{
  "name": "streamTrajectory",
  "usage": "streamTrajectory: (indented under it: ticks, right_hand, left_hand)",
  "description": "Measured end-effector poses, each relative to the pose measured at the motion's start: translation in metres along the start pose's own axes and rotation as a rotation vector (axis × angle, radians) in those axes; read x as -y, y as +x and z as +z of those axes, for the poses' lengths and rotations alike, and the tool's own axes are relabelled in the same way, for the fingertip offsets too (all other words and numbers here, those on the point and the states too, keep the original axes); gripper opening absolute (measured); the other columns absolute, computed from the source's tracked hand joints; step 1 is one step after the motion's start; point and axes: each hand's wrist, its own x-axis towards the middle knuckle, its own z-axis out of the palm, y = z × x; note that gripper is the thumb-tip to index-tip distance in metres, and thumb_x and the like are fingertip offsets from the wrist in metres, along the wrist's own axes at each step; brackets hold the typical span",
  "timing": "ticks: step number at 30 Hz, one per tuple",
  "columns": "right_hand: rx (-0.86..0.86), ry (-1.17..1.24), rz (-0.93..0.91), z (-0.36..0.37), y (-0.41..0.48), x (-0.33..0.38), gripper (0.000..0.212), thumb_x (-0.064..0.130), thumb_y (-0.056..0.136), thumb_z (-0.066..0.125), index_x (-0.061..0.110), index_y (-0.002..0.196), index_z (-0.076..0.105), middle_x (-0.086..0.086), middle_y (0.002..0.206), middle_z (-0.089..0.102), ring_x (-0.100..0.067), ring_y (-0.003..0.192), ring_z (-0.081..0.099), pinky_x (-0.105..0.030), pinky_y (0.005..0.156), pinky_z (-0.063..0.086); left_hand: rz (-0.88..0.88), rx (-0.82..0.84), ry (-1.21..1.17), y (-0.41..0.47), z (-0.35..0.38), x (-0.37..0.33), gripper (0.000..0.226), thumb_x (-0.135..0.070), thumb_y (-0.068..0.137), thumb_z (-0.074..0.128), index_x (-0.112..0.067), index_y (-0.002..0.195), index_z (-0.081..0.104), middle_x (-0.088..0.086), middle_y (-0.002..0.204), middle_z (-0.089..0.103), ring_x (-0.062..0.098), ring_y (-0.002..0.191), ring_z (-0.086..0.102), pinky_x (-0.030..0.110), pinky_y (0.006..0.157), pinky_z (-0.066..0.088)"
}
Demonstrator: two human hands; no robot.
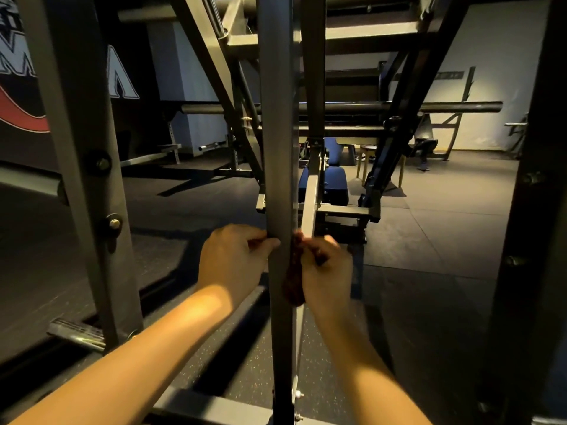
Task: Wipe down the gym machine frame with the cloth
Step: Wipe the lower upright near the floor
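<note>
A grey upright post (277,148) of the gym machine frame runs down the middle of the head view. My left hand (233,262) is on the post's left side, its thumb and fingers curled against the post's edge. My right hand (328,268) is on the post's right side and grips a dark reddish-brown cloth (293,283), which hangs bunched against the post's right edge. Part of the cloth is hidden behind the post and my fingers.
Another grey upright (76,148) with bolts stands at the left, and a dark post (534,210) at the right edge. Slanted bars, a horizontal barbell sleeve (460,106) and a blue padded bench (334,185) lie behind. A base crossbar (214,407) runs low in front. Dark rubber flooring surrounds.
</note>
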Motion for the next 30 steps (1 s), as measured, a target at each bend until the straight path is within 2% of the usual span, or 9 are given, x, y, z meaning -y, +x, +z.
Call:
streamTrajectory:
  ticks: [3, 7, 9, 12, 14, 19, 22, 26, 30]
  right_hand:
    - [0.045, -0.077, 0.070, -0.002, -0.018, -0.028, 0.018, 0.012, 0.097, 0.065, 0.025, 0.086, 0.066, 0.014, 0.082, 0.065, 0.010, 0.079, 0.065, -0.026, 0.086, 0.058]
    - [-0.003, 0.011, -0.089, -0.004, 0.002, 0.010, 0.031, 0.007, 0.097, 0.063, 0.035, 0.086, 0.062, 0.015, 0.088, 0.066, 0.012, 0.084, 0.064, -0.005, 0.076, 0.048]
    - [-0.029, 0.072, -0.109, -0.001, 0.008, 0.011, 0.028, 0.006, 0.097, 0.064, 0.031, 0.086, 0.066, 0.013, 0.087, 0.067, 0.007, 0.085, 0.066, -0.009, 0.074, 0.050]
    - [0.015, -0.108, 0.076, 0.003, 0.000, -0.020, 0.026, 0.011, 0.100, 0.062, 0.020, 0.076, 0.067, 0.007, 0.072, 0.065, 0.004, 0.070, 0.065, -0.022, 0.069, 0.055]
    - [0.037, -0.131, 0.164, 0.003, 0.004, -0.023, 0.020, 0.016, 0.100, 0.063, 0.014, 0.081, 0.070, 0.004, 0.075, 0.067, 0.000, 0.072, 0.066, -0.032, 0.079, 0.060]
    - [-0.053, 0.086, -0.079, -0.001, 0.026, 0.036, 0.028, 0.007, 0.098, 0.062, 0.032, 0.086, 0.067, 0.015, 0.086, 0.067, 0.011, 0.084, 0.065, -0.005, 0.074, 0.048]
    - [-0.070, 0.096, -0.012, 0.002, 0.012, 0.020, 0.017, 0.005, 0.098, 0.062, 0.019, 0.091, 0.071, 0.013, 0.087, 0.068, 0.010, 0.086, 0.066, -0.008, 0.074, 0.049]
    - [-0.007, 0.054, 0.066, 0.001, 0.002, 0.008, 0.020, 0.008, 0.098, 0.064, 0.025, 0.089, 0.069, 0.010, 0.090, 0.068, 0.011, 0.087, 0.064, -0.013, 0.080, 0.053]
    - [-0.050, 0.041, -0.252, -0.003, 0.045, 0.068, 0.021, 0.006, 0.097, 0.063, 0.026, 0.097, 0.070, 0.013, 0.096, 0.066, 0.007, 0.094, 0.063, -0.007, 0.084, 0.047]
  left_hand:
    - [-0.013, 0.009, -0.008, -0.001, -0.001, -0.001, 0.013, -0.032, 0.094, 0.070, -0.033, 0.082, 0.074, -0.021, 0.067, 0.064, -0.006, 0.069, 0.062, 0.015, 0.066, 0.042]
    - [-0.013, 0.012, -0.057, -0.001, 0.001, 0.001, 0.016, -0.029, 0.094, 0.070, -0.032, 0.079, 0.075, -0.014, 0.068, 0.069, 0.001, 0.067, 0.065, 0.024, 0.069, 0.052]
    - [-0.018, 0.018, -0.048, 0.000, 0.000, 0.002, 0.015, -0.029, 0.094, 0.070, -0.031, 0.081, 0.076, -0.014, 0.067, 0.069, 0.003, 0.066, 0.065, 0.025, 0.069, 0.053]
    - [-0.029, 0.033, -0.039, 0.000, -0.003, -0.001, 0.012, -0.031, 0.094, 0.070, -0.034, 0.084, 0.075, -0.021, 0.068, 0.067, -0.003, 0.068, 0.064, 0.018, 0.069, 0.049]
    - [-0.022, 0.044, -0.041, -0.001, -0.004, -0.003, 0.009, -0.030, 0.095, 0.070, -0.034, 0.089, 0.076, -0.024, 0.072, 0.065, -0.005, 0.070, 0.063, 0.016, 0.072, 0.048]
    - [-0.021, 0.114, 0.059, 0.003, -0.014, -0.005, 0.021, -0.035, 0.097, 0.066, -0.042, 0.077, 0.065, -0.017, 0.075, 0.066, 0.003, 0.075, 0.065, 0.025, 0.074, 0.051]
    - [-0.024, 0.056, 0.028, 0.016, -0.028, -0.017, 0.012, -0.044, 0.095, 0.065, -0.050, 0.086, 0.060, -0.022, 0.088, 0.064, 0.002, 0.086, 0.062, 0.023, 0.074, 0.046]
    - [0.120, -0.040, 0.039, 0.027, -0.032, -0.031, 0.018, -0.042, 0.094, 0.064, -0.047, 0.111, 0.062, -0.019, 0.108, 0.059, -0.002, 0.097, 0.053, 0.021, 0.082, 0.043]
    - [0.208, -0.078, 0.160, 0.029, -0.032, -0.027, 0.021, -0.045, 0.092, 0.054, -0.039, 0.106, 0.069, -0.015, 0.110, 0.062, 0.008, 0.106, 0.055, 0.035, 0.092, 0.048]
